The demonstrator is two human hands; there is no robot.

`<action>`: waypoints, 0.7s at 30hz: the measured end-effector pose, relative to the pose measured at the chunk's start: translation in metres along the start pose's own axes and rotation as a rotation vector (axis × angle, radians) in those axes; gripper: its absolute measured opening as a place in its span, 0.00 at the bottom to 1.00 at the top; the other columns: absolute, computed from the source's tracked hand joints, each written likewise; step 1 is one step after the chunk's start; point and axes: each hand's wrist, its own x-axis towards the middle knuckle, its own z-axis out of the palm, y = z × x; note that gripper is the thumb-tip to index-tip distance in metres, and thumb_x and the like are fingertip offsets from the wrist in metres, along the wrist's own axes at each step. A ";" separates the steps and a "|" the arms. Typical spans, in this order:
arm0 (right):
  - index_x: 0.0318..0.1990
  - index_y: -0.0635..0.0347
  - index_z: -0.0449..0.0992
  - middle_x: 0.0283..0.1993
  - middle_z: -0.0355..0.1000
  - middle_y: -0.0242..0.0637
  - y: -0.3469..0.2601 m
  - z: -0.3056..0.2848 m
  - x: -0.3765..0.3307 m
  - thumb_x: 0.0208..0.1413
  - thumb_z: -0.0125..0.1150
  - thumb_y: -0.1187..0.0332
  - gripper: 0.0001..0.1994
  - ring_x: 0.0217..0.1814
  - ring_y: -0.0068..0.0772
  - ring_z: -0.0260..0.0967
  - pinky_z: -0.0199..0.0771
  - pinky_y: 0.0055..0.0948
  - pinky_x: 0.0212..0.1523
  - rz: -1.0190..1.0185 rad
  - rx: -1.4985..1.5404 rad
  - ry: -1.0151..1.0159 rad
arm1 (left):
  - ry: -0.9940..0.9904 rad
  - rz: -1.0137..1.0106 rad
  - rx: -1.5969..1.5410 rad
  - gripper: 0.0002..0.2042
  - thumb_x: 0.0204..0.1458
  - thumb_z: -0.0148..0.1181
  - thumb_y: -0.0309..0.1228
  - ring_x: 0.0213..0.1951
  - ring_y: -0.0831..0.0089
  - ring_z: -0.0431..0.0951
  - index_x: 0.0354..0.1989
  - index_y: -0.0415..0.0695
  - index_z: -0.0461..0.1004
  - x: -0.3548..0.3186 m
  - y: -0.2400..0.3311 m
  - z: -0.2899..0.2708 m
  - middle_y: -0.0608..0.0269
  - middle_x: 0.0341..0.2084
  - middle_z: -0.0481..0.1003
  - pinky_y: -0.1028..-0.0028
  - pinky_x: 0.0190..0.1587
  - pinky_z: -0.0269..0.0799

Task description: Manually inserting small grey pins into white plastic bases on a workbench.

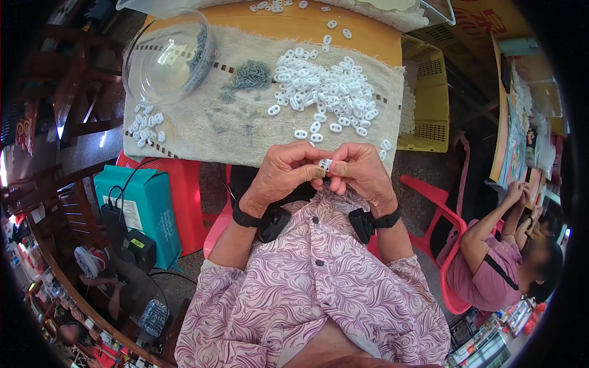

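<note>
Both hands meet at the table's near edge, in front of my chest. My left hand [283, 170] and my right hand [363, 174] pinch a small white oval plastic piece with two holes [325, 164] between thumbs and fingertips. Whatever else the fingers might hold is hidden. Beyond them lies a big heap of like white pieces [325, 86], with a few strays toward me. To its left sits a pile of tiny grey parts, perhaps springs [251, 75]. A smaller group of white pieces [145, 126] rests at the cloth's left edge.
A pale cloth [184, 132] covers most of the wooden table [245, 18]. A clear round bowl [162, 64] with grey parts stands far left. A yellow crate [432, 110] is at the right. Below the table are a teal bag [144, 208] and red stools [187, 214]. Another person [485, 264] sits at right.
</note>
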 end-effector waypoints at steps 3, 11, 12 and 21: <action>0.31 0.71 0.74 0.24 0.74 0.42 -0.001 0.001 0.001 0.52 0.62 0.77 0.05 0.20 0.26 0.74 0.76 0.18 0.19 0.008 0.002 0.004 | 0.003 0.007 0.013 0.11 0.51 0.57 0.19 0.28 0.76 0.78 0.43 0.32 0.74 0.000 -0.002 0.001 0.62 0.30 0.73 0.80 0.31 0.75; 0.31 0.70 0.73 0.24 0.74 0.43 0.001 0.002 0.002 0.52 0.62 0.78 0.04 0.20 0.27 0.74 0.75 0.18 0.18 0.002 -0.022 0.047 | 0.039 0.040 0.075 0.11 0.50 0.58 0.18 0.29 0.79 0.78 0.43 0.33 0.74 0.000 -0.003 0.004 0.64 0.30 0.75 0.81 0.32 0.74; 0.31 0.70 0.73 0.24 0.74 0.43 0.000 0.004 0.002 0.52 0.62 0.77 0.04 0.20 0.27 0.74 0.75 0.18 0.18 -0.002 -0.017 0.048 | 0.048 0.049 0.093 0.11 0.50 0.58 0.18 0.29 0.79 0.78 0.43 0.33 0.74 0.000 -0.003 0.004 0.64 0.30 0.75 0.81 0.33 0.74; 0.36 0.70 0.74 0.28 0.75 0.42 -0.001 0.010 -0.003 0.55 0.60 0.75 0.06 0.25 0.25 0.75 0.77 0.18 0.23 -0.108 -0.047 0.078 | 0.111 0.081 0.093 0.12 0.52 0.57 0.18 0.32 0.81 0.77 0.46 0.34 0.73 0.001 -0.008 0.009 0.63 0.32 0.76 0.82 0.36 0.75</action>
